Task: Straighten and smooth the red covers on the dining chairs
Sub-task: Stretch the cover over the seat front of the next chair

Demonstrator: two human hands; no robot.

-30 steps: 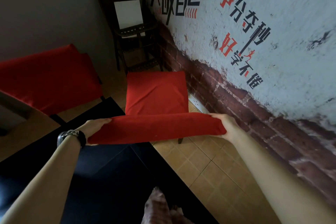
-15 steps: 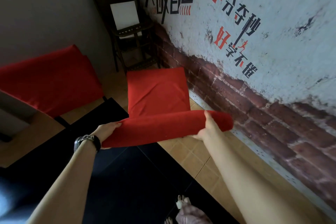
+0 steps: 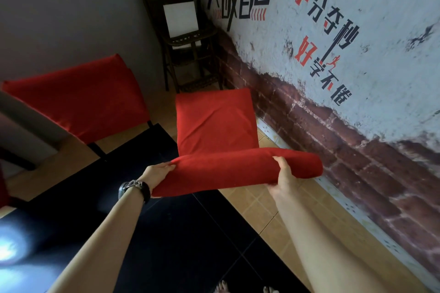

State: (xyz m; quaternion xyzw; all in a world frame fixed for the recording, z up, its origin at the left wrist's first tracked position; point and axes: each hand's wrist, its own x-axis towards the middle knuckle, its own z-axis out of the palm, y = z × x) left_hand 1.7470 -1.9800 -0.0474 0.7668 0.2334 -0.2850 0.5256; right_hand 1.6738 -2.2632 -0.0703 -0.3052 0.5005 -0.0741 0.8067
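Red fabric chair cover [image 3: 226,170] sits on the chair back, near the painted brick wall [image 3: 333,131]. Your left hand [image 3: 158,173] grasps the cover end far from the wall. Your right hand [image 3: 282,181] fingers clench its top edge nearer the wall.

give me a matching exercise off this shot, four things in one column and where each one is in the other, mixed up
Things
1. wristwatch
2. white board
3. right hand
4. second red chair

Places
a. propped on the dark wicker chair in the corner
b. at the left of the view, touched by neither hand
c. worn on the left forearm
d. gripping the top of the near red cover

Pairs: 1-c, 2-a, 3-d, 4-b
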